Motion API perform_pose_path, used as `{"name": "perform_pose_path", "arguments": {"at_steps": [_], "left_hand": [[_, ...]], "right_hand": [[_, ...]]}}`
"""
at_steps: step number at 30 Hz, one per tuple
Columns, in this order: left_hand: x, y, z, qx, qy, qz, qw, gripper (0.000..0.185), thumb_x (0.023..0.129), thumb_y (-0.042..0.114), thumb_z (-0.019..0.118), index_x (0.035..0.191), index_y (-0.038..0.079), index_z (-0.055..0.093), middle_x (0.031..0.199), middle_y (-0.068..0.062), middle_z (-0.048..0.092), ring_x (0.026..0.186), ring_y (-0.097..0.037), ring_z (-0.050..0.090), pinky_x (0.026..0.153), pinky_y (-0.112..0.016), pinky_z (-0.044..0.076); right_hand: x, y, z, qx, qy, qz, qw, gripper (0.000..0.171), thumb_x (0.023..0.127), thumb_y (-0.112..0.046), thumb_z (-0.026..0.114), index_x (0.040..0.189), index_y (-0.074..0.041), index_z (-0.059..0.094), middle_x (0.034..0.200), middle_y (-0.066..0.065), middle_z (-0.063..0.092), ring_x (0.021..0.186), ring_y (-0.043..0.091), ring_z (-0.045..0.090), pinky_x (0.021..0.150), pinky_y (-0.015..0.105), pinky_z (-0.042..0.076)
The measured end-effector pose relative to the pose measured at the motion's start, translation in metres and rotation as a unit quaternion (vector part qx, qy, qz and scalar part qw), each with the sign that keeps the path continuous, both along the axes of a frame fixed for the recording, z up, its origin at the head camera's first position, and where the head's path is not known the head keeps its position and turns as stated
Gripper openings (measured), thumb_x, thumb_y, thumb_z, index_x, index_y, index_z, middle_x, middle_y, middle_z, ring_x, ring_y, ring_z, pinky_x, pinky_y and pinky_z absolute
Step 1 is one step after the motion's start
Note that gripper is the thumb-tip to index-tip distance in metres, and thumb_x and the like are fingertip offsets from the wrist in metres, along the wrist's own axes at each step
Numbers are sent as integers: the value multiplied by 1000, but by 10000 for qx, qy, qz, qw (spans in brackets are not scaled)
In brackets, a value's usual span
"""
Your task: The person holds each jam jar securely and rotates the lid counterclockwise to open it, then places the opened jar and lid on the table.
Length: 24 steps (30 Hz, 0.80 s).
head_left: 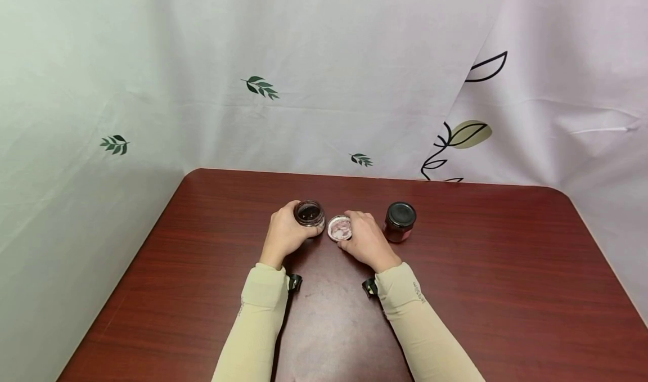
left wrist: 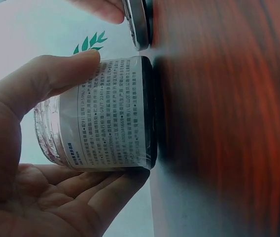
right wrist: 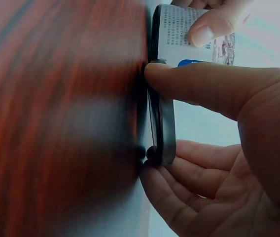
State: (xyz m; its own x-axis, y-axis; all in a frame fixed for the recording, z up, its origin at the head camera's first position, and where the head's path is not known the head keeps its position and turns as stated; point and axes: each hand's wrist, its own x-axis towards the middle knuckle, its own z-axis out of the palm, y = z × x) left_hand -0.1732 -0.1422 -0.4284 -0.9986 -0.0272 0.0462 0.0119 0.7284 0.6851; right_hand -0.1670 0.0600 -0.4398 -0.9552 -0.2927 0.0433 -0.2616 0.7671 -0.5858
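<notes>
- Around the open jar (head_left: 309, 213), your left hand (head_left: 287, 233) has its thumb on one side and its fingers on the other, gripping the glass.
- Looking down into this jar, you see something dark and glossy; how full it is, you cannot tell from these views.
- Toward the top of the open jar, the clear glass shows reddish-pink smears. Below that wraps a white label (left wrist: 105, 113) with dense small print, and a dark band runs round the base. The right wrist view also shows a blue patch on the label.
- Just to the right of the open jar, your right hand (head_left: 368, 241) pinches the lid (head_left: 338, 231) by its edge, thumb on the near side and fingers opposite.
- You have that lid's inside facing up, pale and blotched with reddish-purple residue; its outer rim is dark. It is low over the table (head_left: 486, 269), but whether it touches the wood you cannot tell.
- Farther right of the open jar, past your right hand, a lidded jar (head_left: 399, 227) stands upright with a black lid on; its side looks dark, with a reddish patch low down, and its contents cannot be made out.
- Behind the open jar, beyond the table's far edge, you face a pale cloth (head_left: 324, 44) printed with leaves.
</notes>
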Motion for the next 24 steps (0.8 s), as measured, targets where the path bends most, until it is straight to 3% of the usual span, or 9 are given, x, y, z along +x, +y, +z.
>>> {"name": "perform_pose_path", "arguments": {"at_steps": [24], "left_hand": [[1,1,2,9,-71,20,10000,74,68,27,90,131,1,60,113,-16,70,105,-34,65,91,-47,51]], "right_hand": [[1,0,-2,-51,127,-143,9998,69,71,-11,89,132,3,60,130,19,63,120,38,54,101,46,45]]}}
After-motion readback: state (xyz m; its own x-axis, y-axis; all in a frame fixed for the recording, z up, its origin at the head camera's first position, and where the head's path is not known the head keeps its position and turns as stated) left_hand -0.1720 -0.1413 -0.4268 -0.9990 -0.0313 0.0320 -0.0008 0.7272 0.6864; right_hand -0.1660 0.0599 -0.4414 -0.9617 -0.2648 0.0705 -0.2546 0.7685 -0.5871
